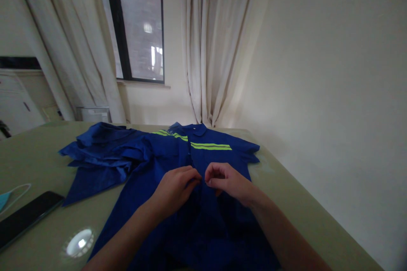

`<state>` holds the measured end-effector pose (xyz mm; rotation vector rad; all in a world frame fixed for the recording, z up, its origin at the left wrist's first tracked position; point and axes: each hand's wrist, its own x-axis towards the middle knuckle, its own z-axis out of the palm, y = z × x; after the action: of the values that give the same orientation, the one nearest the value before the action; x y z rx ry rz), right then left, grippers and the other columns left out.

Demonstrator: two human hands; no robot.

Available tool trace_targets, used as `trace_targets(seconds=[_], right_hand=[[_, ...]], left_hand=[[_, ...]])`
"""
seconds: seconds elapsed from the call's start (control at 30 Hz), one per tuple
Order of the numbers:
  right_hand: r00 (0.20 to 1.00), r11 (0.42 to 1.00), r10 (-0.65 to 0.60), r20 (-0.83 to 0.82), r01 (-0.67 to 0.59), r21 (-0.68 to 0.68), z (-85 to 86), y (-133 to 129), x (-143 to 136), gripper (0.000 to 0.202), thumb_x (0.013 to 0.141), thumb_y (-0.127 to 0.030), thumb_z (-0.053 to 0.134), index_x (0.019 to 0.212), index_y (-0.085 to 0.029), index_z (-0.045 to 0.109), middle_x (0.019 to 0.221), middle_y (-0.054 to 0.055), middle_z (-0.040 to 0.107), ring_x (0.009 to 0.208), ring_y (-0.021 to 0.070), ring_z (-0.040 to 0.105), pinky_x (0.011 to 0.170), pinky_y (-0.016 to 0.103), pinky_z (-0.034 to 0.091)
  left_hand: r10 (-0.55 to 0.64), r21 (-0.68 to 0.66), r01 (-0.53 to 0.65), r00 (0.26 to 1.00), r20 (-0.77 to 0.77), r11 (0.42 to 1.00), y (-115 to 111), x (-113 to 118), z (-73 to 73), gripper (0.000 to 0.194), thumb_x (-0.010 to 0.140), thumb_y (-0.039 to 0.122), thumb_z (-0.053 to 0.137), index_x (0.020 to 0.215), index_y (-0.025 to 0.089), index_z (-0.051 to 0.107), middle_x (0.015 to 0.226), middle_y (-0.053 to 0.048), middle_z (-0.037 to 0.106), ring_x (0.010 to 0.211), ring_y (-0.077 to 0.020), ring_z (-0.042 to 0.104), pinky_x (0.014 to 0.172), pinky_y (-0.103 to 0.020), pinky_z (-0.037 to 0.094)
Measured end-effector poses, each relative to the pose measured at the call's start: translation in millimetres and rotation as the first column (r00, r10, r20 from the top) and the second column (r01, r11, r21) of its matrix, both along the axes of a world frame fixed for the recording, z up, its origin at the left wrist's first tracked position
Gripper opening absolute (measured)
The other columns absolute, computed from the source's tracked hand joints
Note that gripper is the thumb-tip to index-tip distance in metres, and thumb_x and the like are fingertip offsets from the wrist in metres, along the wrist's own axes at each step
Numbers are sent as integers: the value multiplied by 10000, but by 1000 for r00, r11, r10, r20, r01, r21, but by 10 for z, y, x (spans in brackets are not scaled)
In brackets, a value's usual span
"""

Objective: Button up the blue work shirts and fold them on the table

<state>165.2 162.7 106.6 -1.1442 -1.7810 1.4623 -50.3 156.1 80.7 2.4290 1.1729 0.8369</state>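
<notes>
A: What lies at far left?
B: A face mask (4,200) and, beside it, a smartphone (30,216), on the table (19,152).
A: And next?
B: Rumpled blue cloth (104,148), then the collared blue work shirt (206,156), spread on the table with yellow-green stripes (211,147) across its chest.
A: The fingers?
B: Left hand (176,184): curled over the shirt front, thumb and forefinger nearly together. Right hand (230,182), just beside: thumb and forefinger form a ring, tips close. Whether either pinches cloth cannot be told.
</notes>
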Motion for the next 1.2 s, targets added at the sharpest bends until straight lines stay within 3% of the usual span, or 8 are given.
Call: trace_targets(seconds=[0.17, 0.43, 1.2], right_hand=[[1000, 1000, -12, -14, 12, -20, -1, 2, -12, 113, 752, -214, 683, 853, -180, 644, 753, -28, 571, 707, 124, 542, 573, 210, 489], [1000, 1000, 0, -12, -1, -19, 3, -15, -18, 111, 757, -219, 687, 853, -182, 645, 744, -30, 569, 703, 123, 539, 581, 213, 493], [999, 999, 42, 19, -42, -8, 14, -22, -18, 174, 816, -256, 658, 983, -207, 664, 754, -36, 521, 683, 116, 528, 528, 202, 535]], left_hand=[[40, 4, -40, 999, 31, 999, 23, -10, -52, 106, 935, 196, 628, 944, 258, 713, 913, 19, 724, 858, -157, 672, 771, -250, 457], [-17, -25, 19, 997, 77, 1000, 33, -11, -54, 143, 905, 149, 644, 965, 272, 681, 926, 45, 702, 864, -134, 657, 751, -226, 437], [-40, 81, 37, 999, 35, 996, 11, -28, -12, 135, 894, 103, 574, 874, 221, 637, 901, -1, 661, 865, -144, 621, 790, -238, 465]])
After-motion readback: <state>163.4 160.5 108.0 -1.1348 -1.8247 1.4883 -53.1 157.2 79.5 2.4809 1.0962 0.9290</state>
